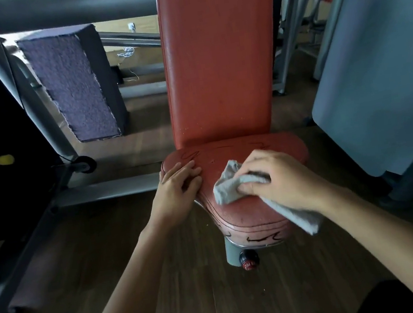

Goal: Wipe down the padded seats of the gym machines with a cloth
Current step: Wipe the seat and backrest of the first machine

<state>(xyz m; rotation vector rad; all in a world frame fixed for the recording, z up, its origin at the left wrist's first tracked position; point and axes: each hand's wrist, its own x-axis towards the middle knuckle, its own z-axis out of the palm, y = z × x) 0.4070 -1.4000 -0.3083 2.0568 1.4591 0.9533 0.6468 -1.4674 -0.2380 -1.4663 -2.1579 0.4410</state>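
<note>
On seat [243,213]: cloth [227,189] under right hand [284,179]; backrest [217,55] behind.

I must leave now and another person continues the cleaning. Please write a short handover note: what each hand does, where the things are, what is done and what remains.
Left hand: open, lying flat on the left edge of the rounded red padded seat.
Right hand: grips the crumpled grey cloth and presses it on the middle of the seat; one end of the cloth hangs over the seat's right side.
Done: this seat is being wiped; how much is already clean cannot be told.
Left: finish this seat, perhaps also the tall red padded backrest, then the other machines' seats.
</note>
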